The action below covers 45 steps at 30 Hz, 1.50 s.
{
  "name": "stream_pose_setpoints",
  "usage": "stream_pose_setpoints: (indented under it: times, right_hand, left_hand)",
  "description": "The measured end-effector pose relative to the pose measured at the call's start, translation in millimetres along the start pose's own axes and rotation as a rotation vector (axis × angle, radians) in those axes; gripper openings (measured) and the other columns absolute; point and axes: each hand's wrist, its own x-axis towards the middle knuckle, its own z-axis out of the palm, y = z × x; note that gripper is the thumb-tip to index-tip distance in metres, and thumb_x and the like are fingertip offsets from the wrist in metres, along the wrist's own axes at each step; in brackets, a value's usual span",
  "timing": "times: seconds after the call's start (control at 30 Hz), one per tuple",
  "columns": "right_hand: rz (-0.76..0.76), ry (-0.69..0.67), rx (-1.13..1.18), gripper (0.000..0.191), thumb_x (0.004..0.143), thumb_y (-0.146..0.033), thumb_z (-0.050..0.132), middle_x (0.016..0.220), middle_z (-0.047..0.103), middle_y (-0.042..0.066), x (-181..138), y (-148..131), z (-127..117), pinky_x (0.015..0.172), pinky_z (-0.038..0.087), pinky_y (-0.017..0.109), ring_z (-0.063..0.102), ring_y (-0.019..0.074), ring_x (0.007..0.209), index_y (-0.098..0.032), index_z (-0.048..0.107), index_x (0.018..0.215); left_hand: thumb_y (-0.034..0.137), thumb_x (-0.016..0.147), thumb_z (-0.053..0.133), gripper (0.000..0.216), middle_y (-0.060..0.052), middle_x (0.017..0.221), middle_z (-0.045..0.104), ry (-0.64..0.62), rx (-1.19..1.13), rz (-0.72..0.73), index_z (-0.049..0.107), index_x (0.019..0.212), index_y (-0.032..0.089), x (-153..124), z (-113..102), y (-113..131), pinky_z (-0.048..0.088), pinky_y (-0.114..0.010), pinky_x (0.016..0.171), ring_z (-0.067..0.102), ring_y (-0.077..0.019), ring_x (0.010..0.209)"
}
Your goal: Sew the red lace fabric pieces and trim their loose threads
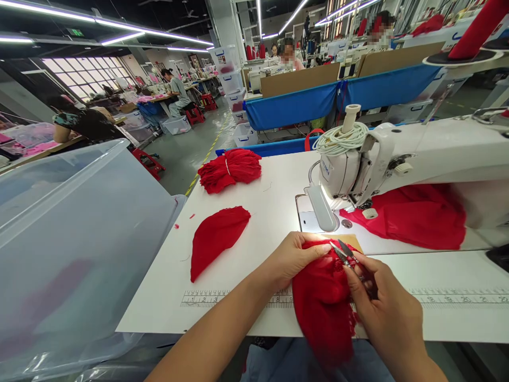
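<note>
My left hand (296,257) pinches the top edge of a gathered red fabric piece (322,297), which hangs over the table's front edge toward my lap. In my right hand (382,302) is a pair of small thread snips (344,253), its blades slightly apart at the fabric's upper edge, near my left thumb. Just beyond stands a white sewing machine (345,175) with a coil of pale cord on its head. Another red fabric piece (417,217) lies under the machine's arm. To the left rests a flat, curved red piece (218,239).
A tied red fabric bundle (230,168) sits at the back left of the white table (159,307), which has a printed ruler along its front. A large translucent bin (79,239) stands at the left. A red thread cone (477,32) is upper right. Other people sit at workstations beyond.
</note>
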Motion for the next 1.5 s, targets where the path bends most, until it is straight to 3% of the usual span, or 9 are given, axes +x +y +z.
stream_pose_setpoints:
  times: [0.63, 0.9, 1.27, 1.5]
  right_hand:
    - [-0.051, 0.008, -0.008, 0.036, 0.094, -0.053, 0.044, 0.066, 0.07, -0.004, 8.2, -8.6, -9.7, 0.04, 0.046, 0.022, 0.063, 0.0128, 0.046, -0.022, 0.063, 0.097]
    - [-0.132, 0.033, -0.04, 0.038, 0.096, -0.052, 0.041, 0.062, 0.069, -0.005, 12.9, -12.4, -15.2, 0.037, 0.045, 0.019, 0.062, 0.0104, 0.042, -0.021, 0.061, 0.094]
    - [-0.158, 0.016, -0.088, 0.037, 0.097, -0.051, 0.04, 0.064, 0.069, -0.005, 10.5, -11.3, -16.5, 0.038, 0.047, 0.015, 0.065, 0.0094, 0.046, -0.02, 0.061, 0.097]
    - [-0.104, 0.027, -0.06, 0.038, 0.095, -0.052, 0.042, 0.063, 0.07, -0.004, 10.3, -13.7, -16.4, 0.037, 0.047, 0.018, 0.064, 0.0112, 0.044, -0.02, 0.062, 0.095]
  left_hand:
    - [0.043, 0.069, 0.079, 0.037, -0.005, 0.074, 0.07, -0.023, -0.029, -0.033, 0.074, 0.085, 0.011, -0.1, -0.8, -1.1, 0.047, -0.023, 0.072, 0.061, -0.0119, 0.068]
    - [0.041, 0.067, 0.076, 0.03, -0.001, 0.063, 0.064, 0.025, -0.085, -0.062, 0.065, 0.067, 0.013, 0.2, 1.8, 1.5, 0.046, -0.021, 0.065, 0.056, -0.0103, 0.06]
    - [0.039, 0.07, 0.074, 0.028, -0.001, 0.062, 0.064, 0.006, -0.091, -0.037, 0.064, 0.064, 0.013, 0.1, 1.9, 3.0, 0.044, -0.018, 0.06, 0.055, -0.0092, 0.059]
    - [0.048, 0.066, 0.08, 0.041, -0.003, 0.068, 0.067, -0.013, -0.021, -0.022, 0.072, 0.08, 0.01, -0.7, -1.0, -4.4, 0.046, -0.02, 0.065, 0.058, -0.0102, 0.063]
